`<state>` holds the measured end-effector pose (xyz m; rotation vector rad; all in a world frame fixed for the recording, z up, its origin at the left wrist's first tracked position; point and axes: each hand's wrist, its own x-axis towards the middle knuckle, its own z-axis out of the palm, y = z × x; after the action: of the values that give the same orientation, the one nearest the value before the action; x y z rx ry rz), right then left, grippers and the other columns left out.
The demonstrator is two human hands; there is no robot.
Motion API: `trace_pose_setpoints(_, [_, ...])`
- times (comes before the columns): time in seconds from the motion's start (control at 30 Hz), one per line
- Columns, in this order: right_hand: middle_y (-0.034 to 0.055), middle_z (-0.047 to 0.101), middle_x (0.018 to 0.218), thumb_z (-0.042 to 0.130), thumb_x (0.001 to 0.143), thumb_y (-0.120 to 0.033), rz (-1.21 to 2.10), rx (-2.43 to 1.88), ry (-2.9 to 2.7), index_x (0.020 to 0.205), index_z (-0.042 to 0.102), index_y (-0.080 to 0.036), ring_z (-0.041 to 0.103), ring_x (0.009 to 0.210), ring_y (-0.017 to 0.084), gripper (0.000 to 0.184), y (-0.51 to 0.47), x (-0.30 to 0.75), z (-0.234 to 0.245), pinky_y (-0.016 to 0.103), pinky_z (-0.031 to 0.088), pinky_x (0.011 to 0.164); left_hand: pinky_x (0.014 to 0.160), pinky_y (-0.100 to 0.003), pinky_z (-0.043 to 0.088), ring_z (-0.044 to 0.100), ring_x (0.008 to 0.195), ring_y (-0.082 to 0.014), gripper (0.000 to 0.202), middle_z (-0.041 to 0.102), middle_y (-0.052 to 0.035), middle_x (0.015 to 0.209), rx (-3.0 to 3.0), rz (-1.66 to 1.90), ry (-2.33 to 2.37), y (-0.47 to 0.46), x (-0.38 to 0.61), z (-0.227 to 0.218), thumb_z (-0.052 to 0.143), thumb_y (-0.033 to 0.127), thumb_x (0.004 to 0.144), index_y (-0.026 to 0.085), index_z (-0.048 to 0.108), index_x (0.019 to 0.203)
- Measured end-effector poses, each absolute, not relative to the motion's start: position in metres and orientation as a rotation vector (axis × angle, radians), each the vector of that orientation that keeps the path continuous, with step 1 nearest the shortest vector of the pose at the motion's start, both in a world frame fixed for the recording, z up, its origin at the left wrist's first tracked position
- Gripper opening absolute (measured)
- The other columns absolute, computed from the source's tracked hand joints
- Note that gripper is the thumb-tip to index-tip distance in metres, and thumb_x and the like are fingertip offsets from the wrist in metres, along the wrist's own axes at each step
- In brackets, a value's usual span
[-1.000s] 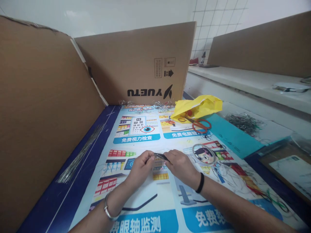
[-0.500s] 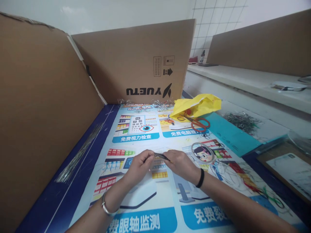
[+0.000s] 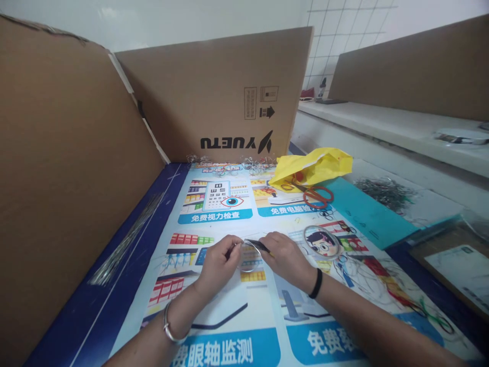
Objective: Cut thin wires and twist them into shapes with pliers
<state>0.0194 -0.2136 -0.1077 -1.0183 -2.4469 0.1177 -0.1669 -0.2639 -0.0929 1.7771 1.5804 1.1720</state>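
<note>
Left hand [image 3: 219, 260] pinches a wire loop [image 3: 250, 270]; right hand [image 3: 284, 256] grips a dark tool [image 3: 261, 246]. Loop sits between both hands; a loose pinch could let it slip or twist.

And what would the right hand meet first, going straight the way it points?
Probably the thin wire loop in the gap, then the left hand; depth is unclear there.

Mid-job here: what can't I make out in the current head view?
All in the head view:
- Dark tool: far end hidden by the right hand.
- Thin loop: end covered by the left hand.
- Boxed print: too small to read.
- Left forearm: cut off by the bottom edge.
</note>
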Motion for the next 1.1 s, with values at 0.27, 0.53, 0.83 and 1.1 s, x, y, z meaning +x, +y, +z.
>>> trace_pose_setpoints(0.27, [0.0055, 0.061, 0.076, 0.049, 0.088, -0.023, 0.067, -0.932, -2.411, 0.082, 0.059, -0.016, 0.054, 0.078, 0.018, 0.013, -0.2161, 0.0186, -0.1076, 0.029, 0.042, 0.073, 0.057, -0.022, 0.036, 0.048, 0.056, -0.0109, 0.012, 0.058, 0.0022, 0.063, 1.77, 1.124, 1.556, -0.2658, -0.1637, -0.092, 0.049, 0.023, 0.08, 0.019, 0.06, 0.078])
trace_pose_setpoints(0.53, [0.0058, 0.059, 0.074, 0.048, 0.085, -0.018, 0.015, -0.9, -2.428, 0.081, 0.058, -0.017, 0.053, 0.077, 0.018, 0.011, -0.2177, 0.0187, -0.104, 0.03, 0.041, 0.072, 0.047, -0.019, 0.03, 0.035, 0.047, -0.0079, 0.02, 0.042, 0.0056, 0.052, 1.309, 1.005, 1.283, -0.2643, -0.1607, -0.0867, 0.05, 0.034, 0.081, 0.018, 0.051, 0.069])
trace_pose_setpoints(0.83, [0.005, 0.059, 0.072, 0.049, 0.086, -0.02, 0.033, -0.875, -2.42, 0.079, 0.057, -0.017, 0.052, 0.074, 0.017, 0.011, -0.2195, 0.0182, -0.1071, 0.029, 0.041, 0.07, 0.042, -0.018, 0.022, 0.028, 0.042, -0.0055, 0.024, 0.036, 0.0074, 0.047, 1.095, 0.974, 1.115, -0.2632, -0.1618, -0.091, 0.056, 0.037, 0.078, 0.017, 0.048, 0.067])
trace_pose_setpoints(1.1, [0.0031, 0.058, 0.067, 0.05, 0.086, -0.022, -0.021, -0.901, -2.449, 0.075, 0.057, -0.016, 0.053, 0.067, 0.015, 0.015, -0.2221, 0.0175, -0.1065, 0.026, 0.038, 0.062, 0.041, -0.02, 0.019, 0.024, 0.04, -0.0054, 0.03, 0.037, 0.0074, 0.044, 1.111, 0.973, 1.129, -0.2628, -0.1608, -0.0885, 0.058, 0.041, 0.075, 0.018, 0.042, 0.062])
